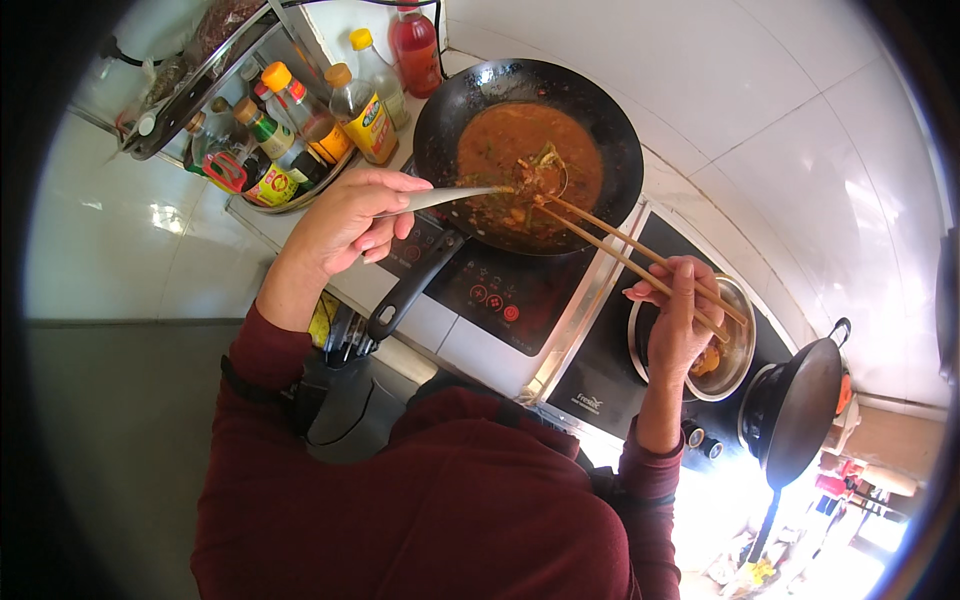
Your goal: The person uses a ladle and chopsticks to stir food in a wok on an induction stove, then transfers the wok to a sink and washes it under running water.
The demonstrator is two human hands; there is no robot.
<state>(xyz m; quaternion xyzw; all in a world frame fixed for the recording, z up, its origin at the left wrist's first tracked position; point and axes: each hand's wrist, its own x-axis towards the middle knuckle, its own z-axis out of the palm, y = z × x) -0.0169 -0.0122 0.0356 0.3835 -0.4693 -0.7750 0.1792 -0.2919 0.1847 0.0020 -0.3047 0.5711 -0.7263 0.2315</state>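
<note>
My left hand point(356, 221) grips the pale handle of a metal ladle point(442, 196), whose bowl lies in the reddish-brown broth point(517, 127) of a black wok point(436, 135). Pieces of food, some greenish, lie in and around the ladle's bowl. Two wooden chopsticks point(622, 251) are held in my right hand point(682, 311), to the right of the wok. Their tips meet the food beside the ladle. The wok rests on an induction cooktop point(487, 292), its black handle point(412, 289) pointing toward me.
Sauce bottles point(364, 116) crowd the back left beside a metal rack point(217, 71). A red bottle point(416, 52) stands behind the wok. Under my right hand, a metal bowl point(739, 367) with some food sits on a black gas stove point(600, 375). Another wok point(802, 405) is farther right.
</note>
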